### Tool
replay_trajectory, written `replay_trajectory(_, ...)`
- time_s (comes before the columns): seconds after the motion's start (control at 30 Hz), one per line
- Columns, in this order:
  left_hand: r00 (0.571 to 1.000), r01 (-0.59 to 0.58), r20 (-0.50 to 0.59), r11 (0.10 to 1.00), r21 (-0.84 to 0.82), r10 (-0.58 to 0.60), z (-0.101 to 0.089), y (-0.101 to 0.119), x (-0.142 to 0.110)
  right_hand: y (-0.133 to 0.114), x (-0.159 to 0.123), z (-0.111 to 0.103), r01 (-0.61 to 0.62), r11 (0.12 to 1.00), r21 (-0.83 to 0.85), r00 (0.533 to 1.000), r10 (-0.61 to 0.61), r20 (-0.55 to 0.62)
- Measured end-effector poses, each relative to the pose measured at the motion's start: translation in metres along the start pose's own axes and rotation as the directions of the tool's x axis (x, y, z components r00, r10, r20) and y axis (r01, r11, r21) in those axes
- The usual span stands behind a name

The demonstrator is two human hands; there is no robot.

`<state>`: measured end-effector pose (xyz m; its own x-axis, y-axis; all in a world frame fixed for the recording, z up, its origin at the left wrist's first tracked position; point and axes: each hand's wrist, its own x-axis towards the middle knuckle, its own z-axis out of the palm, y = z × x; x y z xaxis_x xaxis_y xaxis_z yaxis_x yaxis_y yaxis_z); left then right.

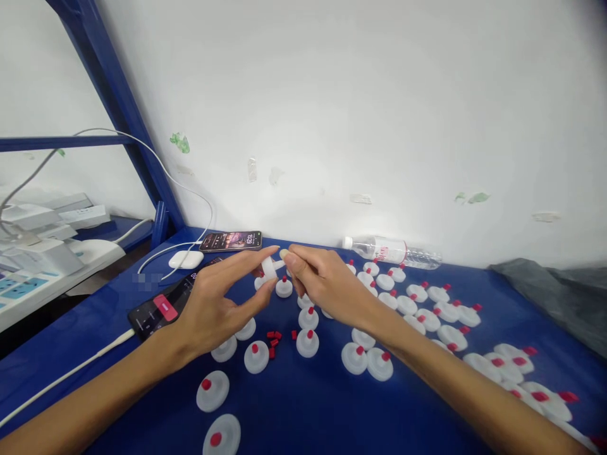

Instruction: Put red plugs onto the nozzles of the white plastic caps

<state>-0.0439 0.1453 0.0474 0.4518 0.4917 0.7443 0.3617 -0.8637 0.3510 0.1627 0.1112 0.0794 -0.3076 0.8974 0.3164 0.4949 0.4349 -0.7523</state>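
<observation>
Between the thumb and fingers of my left hand (215,303) is a white plastic spout cap (269,268), tilted on its side with its narrow spout pointing right. My right hand (322,278) is closed in a pinch at the spout's tip; the fingers hide the tip itself. Below the hands, several round white caps with red tips stand on the blue table, among them one cap (307,342) and another cap (257,357). A small group of loose red tips (274,341) lies between these two.
Many more red-tipped white caps (429,319) spread to the right. At the back lie a clear bottle (389,250) and a phone (231,241). Left are a second phone (161,308), a white case (186,260), cables and a power strip (95,256). A dark plastic bag (554,297) sits far right.
</observation>
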Motion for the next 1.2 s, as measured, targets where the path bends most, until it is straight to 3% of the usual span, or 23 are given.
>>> replay_trajectory(0.13,0.990,0.110,0.102,0.990,-0.091,-0.101,0.002,-0.001,-0.003,0.000,-0.001,-0.002,0.025,0.991,-0.134,0.998,-0.017,0.061)
replay_trajectory(0.37,0.982,0.166,0.111,0.974,-0.152,-0.150,0.005,0.001,-0.010,-0.001,-0.002,-0.011,0.039,0.979,-0.200,0.993,-0.015,0.120)
replay_trajectory(0.73,0.988,0.130,0.102,0.984,-0.122,-0.118,0.005,0.003,-0.009,-0.009,-0.003,-0.019,0.024,0.965,-0.261,0.982,0.027,0.188)
replay_trajectory(0.87,0.977,0.169,0.138,0.984,-0.055,-0.160,0.000,0.005,-0.004,-0.013,-0.002,-0.029,-0.032,0.916,-0.400,0.989,0.087,0.120)
replay_trajectory(1.0,0.994,0.067,0.092,0.998,-0.018,-0.065,-0.002,0.000,-0.003,-0.001,0.001,-0.026,-0.156,0.785,-0.599,0.983,0.183,-0.016)
replay_trajectory(1.2,0.999,-0.014,0.048,1.000,-0.008,0.014,-0.003,-0.003,-0.004,0.030,0.005,-0.009,-0.211,0.742,-0.637,0.968,0.248,-0.032)
